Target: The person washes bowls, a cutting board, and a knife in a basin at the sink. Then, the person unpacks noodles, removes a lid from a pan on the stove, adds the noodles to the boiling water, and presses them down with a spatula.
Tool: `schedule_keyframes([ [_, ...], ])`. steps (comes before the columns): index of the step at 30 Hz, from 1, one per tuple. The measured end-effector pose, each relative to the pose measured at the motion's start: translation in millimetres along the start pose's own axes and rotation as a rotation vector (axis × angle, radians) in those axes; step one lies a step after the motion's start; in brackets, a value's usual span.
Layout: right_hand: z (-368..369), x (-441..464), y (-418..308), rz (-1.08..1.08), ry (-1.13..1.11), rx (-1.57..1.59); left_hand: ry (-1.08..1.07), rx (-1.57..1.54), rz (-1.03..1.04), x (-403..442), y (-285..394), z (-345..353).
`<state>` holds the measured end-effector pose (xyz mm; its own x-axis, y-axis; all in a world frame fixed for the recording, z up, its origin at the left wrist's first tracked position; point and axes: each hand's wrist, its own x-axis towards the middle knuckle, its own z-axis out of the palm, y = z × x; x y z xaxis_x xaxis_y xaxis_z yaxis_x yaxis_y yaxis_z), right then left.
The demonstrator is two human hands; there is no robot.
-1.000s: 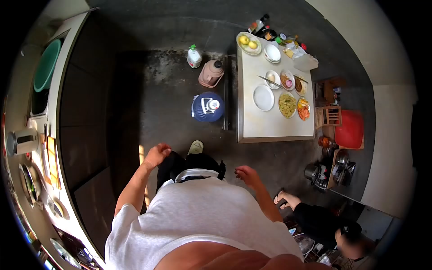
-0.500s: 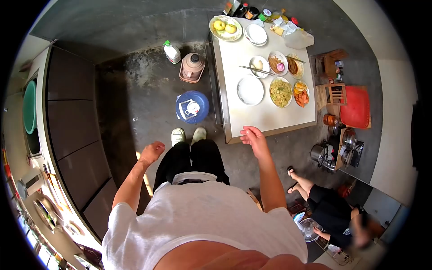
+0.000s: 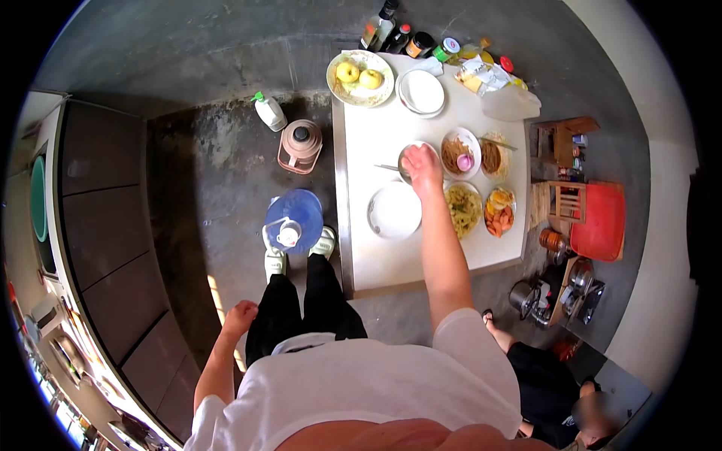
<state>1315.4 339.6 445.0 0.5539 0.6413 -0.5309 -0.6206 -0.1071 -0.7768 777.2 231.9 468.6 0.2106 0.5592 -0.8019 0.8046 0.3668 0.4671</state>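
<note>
My right hand (image 3: 423,167) reaches over the table above a small bowl (image 3: 404,161), hiding most of it. Its fingers point down and are blurred, so their grip does not show. One end of the chopsticks (image 3: 386,167) sticks out left of that bowl; the rest is hidden by the hand. A white plate (image 3: 395,210) lies just below. To the right are a bowl of brown food with a pink piece (image 3: 456,152) and a dish of yellow-green food (image 3: 462,207), partly behind my forearm. My left hand (image 3: 241,316) hangs beside my left leg, fingers loosely curled, with nothing in it.
The white table (image 3: 361,259) also bears a plate of yellow fruit (image 3: 359,78), stacked plates (image 3: 421,92) and jars (image 3: 419,45). A blue stool-like item (image 3: 301,214), a pink thermos (image 3: 301,146) and a white bottle (image 3: 269,113) stand left. A person (image 3: 549,391) sits lower right.
My right hand has moved from beyond the table's near edge to above the small bowl. I have come closer to the table. My left hand stays low at my side.
</note>
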Motion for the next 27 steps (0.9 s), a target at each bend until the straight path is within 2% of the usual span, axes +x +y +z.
schedule_keyframes([
  [2,-11.4,62.3,-0.7,-0.021,0.013,0.054,0.024,0.014,-0.026,-9.1,6.7,-1.7],
  [4,-12.6,108.5,-1.6,-0.032,0.249,-0.009,0.070,-0.095,-0.134,-18.3,10.5,-3.2],
  [6,-14.7,142.8,-2.2,-0.015,0.326,-0.088,0.113,-0.108,-0.175,-25.9,0.4,1.5],
  [8,-11.2,160.0,-4.5,0.021,0.439,-0.224,0.151,-0.122,-0.217,-32.3,-7.2,5.1],
  [11,-8.7,176.7,-8.9,0.079,0.421,-0.153,0.142,-0.187,-0.326,-37.2,-7.6,8.1],
  [12,-3.1,181.0,-10.0,0.081,0.492,-0.153,0.141,-0.194,-0.350,-39.1,-4.8,8.4],
  [13,-11.1,193.7,-4.7,0.087,0.478,-0.155,0.143,-0.202,-0.377,-41.0,-1.7,8.8],
  [15,-34.8,219.9,7.1,0.098,0.262,-0.063,0.167,-0.241,-0.389,-43.6,4.7,7.7],
  [16,-31.9,220.5,8.5,0.070,0.312,-0.092,0.164,-0.253,-0.412,-45.4,7.9,5.7],
  [21,-33.6,214.5,4.3,0.007,0.273,-0.124,0.181,-0.371,-0.431,-51.4,6.5,1.9],
  [27,-25.7,190.6,-14.4,-0.035,0.239,-0.187,0.204,-0.322,-0.375,-57.2,-8.9,-3.4],
])
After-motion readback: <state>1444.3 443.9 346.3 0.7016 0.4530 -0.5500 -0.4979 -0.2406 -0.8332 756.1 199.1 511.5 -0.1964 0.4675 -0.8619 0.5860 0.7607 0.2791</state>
